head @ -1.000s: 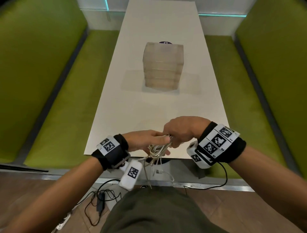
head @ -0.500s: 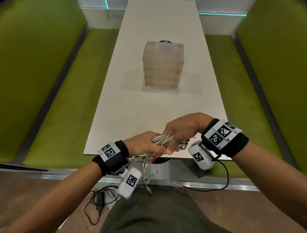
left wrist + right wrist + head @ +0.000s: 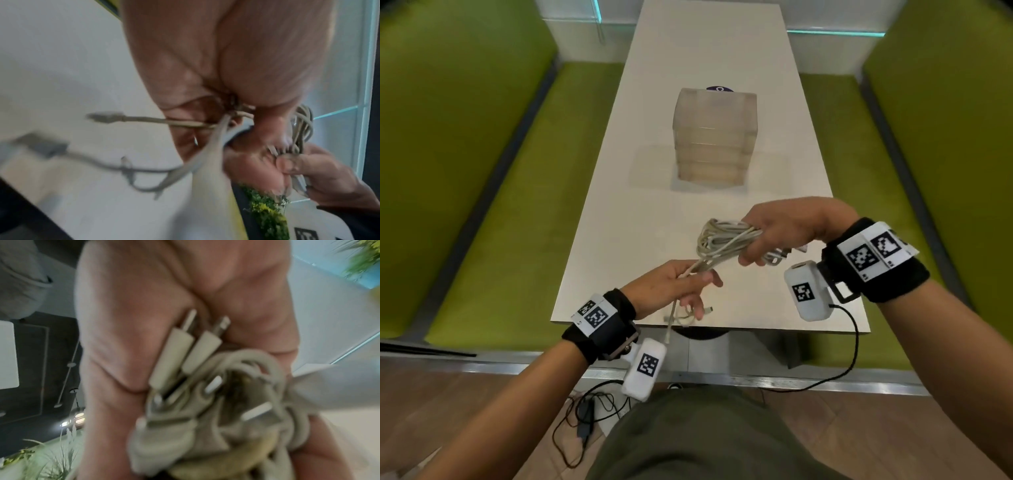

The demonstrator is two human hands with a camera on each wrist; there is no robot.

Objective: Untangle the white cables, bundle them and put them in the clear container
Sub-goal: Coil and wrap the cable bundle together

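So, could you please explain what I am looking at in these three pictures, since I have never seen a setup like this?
There is no machine here: a person works with bare hands and wears three cameras. The wide picture comes from a camera on the head, looking down at a white table between green benches. The two blurry close-ups come from cameras strapped to each wrist, looking along the hand. On the table stands a clear container, farther away than the hands. The right hand grips a coiled bundle of white cables; its wrist view shows the plugs against the palm. The left hand holds loose cable ends trailing from that bundle, and its wrist view shows one connector dangling.
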